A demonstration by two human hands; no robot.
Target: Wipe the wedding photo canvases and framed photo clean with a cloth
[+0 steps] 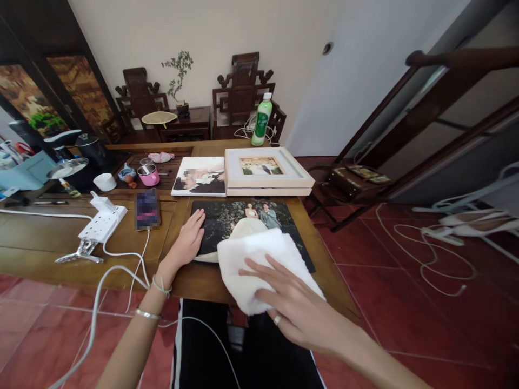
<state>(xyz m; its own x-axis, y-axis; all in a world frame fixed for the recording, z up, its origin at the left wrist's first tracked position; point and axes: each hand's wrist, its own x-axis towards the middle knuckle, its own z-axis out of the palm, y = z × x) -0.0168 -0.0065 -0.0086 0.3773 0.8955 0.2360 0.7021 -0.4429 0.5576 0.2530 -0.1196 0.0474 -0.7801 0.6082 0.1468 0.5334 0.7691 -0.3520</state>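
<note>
A large wedding photo print [221, 219] with a dark background lies at the front edge of the wooden table. My left hand [190, 237] rests on its left edge, fingers stretched out and lying flat. My right hand [284, 297] holds a white fluffy cloth [259, 248], its fingers spread over the top. The cloth covers the lower right part of the print and hangs past the table's front edge. Behind the print are a white-framed photo [298, 172] on a pale box-like stack and a white photo album [198, 165].
To the left lie a phone [147, 209] and a white power strip [103, 221] with trailing cables. A pink cup [148, 174], a white cup [104, 182] and a black kettle [88, 148] stand farther back. A green bottle [261, 120] stands behind the framed photo.
</note>
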